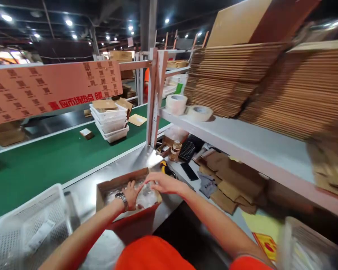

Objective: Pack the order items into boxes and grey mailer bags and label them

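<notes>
Your open cardboard box stands on the metal surface, near the edge that borders the green conveyor belt. Clear, crumpled-looking plastic lies inside it, within the walls. Your left hand, with a watch at the wrist, is over the box opening, its fingers spread and resting on the plastic. Your right hand reaches in over the box's right side; its fingers are bent, the forefinger by your left thumb, and whether they grip any plastic cannot be told. Left of the box, a white basket stands by the same belt-side edge. To its right, under the shelf, you have a yellow-and-black tool, partly hidden behind your right hand, then a black phone, a keyboard and a jar. At the shelf's far left corner sit two tape rolls, just beside a tall stack of flattened cardboard.
</notes>
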Demonstrator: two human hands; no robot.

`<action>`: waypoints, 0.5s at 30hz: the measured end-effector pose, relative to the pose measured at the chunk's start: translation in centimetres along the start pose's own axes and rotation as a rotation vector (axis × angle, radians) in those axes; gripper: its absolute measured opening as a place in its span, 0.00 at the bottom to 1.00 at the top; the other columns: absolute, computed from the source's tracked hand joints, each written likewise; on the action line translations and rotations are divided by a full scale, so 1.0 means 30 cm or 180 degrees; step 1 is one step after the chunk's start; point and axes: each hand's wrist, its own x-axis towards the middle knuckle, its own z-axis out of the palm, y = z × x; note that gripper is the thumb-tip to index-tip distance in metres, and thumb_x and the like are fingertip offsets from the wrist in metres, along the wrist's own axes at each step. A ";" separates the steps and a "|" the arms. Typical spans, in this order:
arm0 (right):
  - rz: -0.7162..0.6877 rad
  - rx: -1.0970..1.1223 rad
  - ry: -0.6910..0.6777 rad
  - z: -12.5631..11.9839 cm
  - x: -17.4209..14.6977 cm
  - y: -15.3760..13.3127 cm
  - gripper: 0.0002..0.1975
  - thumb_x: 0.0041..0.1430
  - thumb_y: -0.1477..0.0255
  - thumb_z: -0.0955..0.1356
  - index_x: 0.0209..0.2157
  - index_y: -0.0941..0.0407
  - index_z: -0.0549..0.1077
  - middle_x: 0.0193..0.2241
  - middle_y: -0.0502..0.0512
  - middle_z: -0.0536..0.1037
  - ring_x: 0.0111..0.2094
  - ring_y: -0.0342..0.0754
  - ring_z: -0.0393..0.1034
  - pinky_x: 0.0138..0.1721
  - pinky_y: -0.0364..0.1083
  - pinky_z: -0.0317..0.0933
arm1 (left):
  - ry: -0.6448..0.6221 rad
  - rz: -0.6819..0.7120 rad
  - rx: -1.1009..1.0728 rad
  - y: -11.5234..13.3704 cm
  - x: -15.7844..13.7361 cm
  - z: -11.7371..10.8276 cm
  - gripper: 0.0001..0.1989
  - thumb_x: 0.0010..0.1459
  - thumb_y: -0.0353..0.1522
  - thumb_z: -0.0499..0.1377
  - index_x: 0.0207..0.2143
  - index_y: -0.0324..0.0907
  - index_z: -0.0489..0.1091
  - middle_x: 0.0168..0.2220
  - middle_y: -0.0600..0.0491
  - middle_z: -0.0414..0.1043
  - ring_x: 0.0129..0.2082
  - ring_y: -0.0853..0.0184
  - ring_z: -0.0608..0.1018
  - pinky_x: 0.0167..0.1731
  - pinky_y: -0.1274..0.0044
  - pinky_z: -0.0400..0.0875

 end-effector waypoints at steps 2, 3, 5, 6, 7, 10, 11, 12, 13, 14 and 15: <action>-0.0181 0.0285 0.0627 -0.002 -0.068 0.091 0.21 0.70 0.66 0.72 0.62 0.53 0.78 0.64 0.66 0.80 0.65 0.58 0.75 0.69 0.59 0.69 | 0.0035 -0.0112 0.0102 0.022 0.006 0.036 0.65 0.49 0.44 0.76 0.83 0.48 0.48 0.83 0.28 0.42 0.79 0.19 0.51 0.67 0.34 0.62; -0.0262 0.0257 0.0746 0.020 -0.083 0.132 0.23 0.72 0.64 0.71 0.65 0.54 0.76 0.68 0.68 0.76 0.70 0.61 0.70 0.72 0.62 0.66 | 0.0059 -0.0157 0.0138 0.032 0.007 0.055 0.65 0.49 0.44 0.76 0.83 0.46 0.49 0.82 0.27 0.42 0.79 0.19 0.50 0.67 0.33 0.60; -0.0603 0.0044 0.0673 0.100 -0.070 0.191 0.27 0.75 0.66 0.65 0.72 0.53 0.69 0.77 0.69 0.64 0.80 0.62 0.52 0.77 0.68 0.55 | 0.0065 -0.0228 0.0148 0.052 0.012 0.088 0.66 0.46 0.45 0.76 0.82 0.42 0.50 0.82 0.25 0.41 0.79 0.19 0.50 0.69 0.32 0.57; -0.0827 -0.0041 0.0537 0.149 -0.044 0.206 0.29 0.76 0.67 0.63 0.75 0.53 0.65 0.80 0.68 0.59 0.83 0.61 0.43 0.79 0.70 0.51 | 0.0065 -0.0284 0.0140 0.059 0.017 0.101 0.67 0.45 0.45 0.76 0.82 0.40 0.50 0.82 0.24 0.41 0.79 0.19 0.50 0.70 0.33 0.55; -0.1021 -0.0096 0.0382 0.199 -0.009 0.212 0.31 0.76 0.68 0.62 0.77 0.54 0.62 0.81 0.68 0.55 0.84 0.61 0.37 0.80 0.71 0.48 | 0.0075 -0.0338 0.0126 0.065 0.023 0.110 0.67 0.46 0.45 0.75 0.82 0.37 0.50 0.82 0.24 0.42 0.79 0.20 0.49 0.72 0.34 0.53; -0.1315 -0.0152 -0.0147 0.311 0.105 0.186 0.41 0.75 0.64 0.67 0.81 0.60 0.51 0.81 0.72 0.52 0.84 0.63 0.36 0.80 0.71 0.47 | -0.0065 -0.0498 -0.0002 0.064 0.034 0.103 0.60 0.51 0.40 0.71 0.80 0.26 0.52 0.80 0.21 0.48 0.80 0.27 0.52 0.78 0.43 0.46; -0.1307 -0.0169 -0.0325 0.331 0.133 0.172 0.44 0.74 0.63 0.68 0.82 0.61 0.47 0.81 0.74 0.51 0.83 0.63 0.38 0.80 0.70 0.48 | -0.0063 -0.0510 -0.0116 0.057 0.029 0.087 0.58 0.52 0.39 0.70 0.79 0.23 0.53 0.79 0.20 0.50 0.80 0.29 0.53 0.80 0.47 0.45; -0.1259 -0.0185 -0.0465 0.343 0.153 0.158 0.47 0.73 0.62 0.69 0.82 0.61 0.45 0.81 0.74 0.51 0.83 0.64 0.40 0.80 0.70 0.48 | -0.0037 -0.0472 -0.0285 0.045 0.016 0.067 0.57 0.53 0.39 0.70 0.78 0.21 0.54 0.79 0.21 0.50 0.80 0.31 0.54 0.80 0.51 0.46; -0.1192 -0.0202 -0.0574 0.348 0.164 0.148 0.49 0.73 0.60 0.70 0.82 0.61 0.43 0.81 0.74 0.50 0.83 0.64 0.42 0.80 0.69 0.49 | 0.0035 -0.0392 -0.0509 0.028 -0.007 0.045 0.56 0.52 0.40 0.71 0.77 0.23 0.57 0.79 0.22 0.51 0.80 0.33 0.56 0.80 0.54 0.48; -0.1125 -0.0224 -0.0660 0.349 0.168 0.142 0.51 0.72 0.59 0.71 0.82 0.61 0.42 0.81 0.75 0.48 0.83 0.65 0.43 0.80 0.68 0.49 | 0.0120 -0.0279 -0.0770 0.008 -0.040 0.023 0.55 0.52 0.41 0.72 0.77 0.26 0.59 0.79 0.25 0.54 0.79 0.35 0.59 0.79 0.56 0.52; -0.1070 -0.0248 -0.0722 0.347 0.169 0.140 0.52 0.71 0.57 0.72 0.82 0.61 0.43 0.81 0.75 0.47 0.82 0.66 0.43 0.80 0.68 0.49 | 0.0211 -0.0161 -0.1050 -0.014 -0.085 0.005 0.53 0.53 0.43 0.72 0.76 0.31 0.62 0.78 0.29 0.59 0.78 0.38 0.63 0.78 0.57 0.57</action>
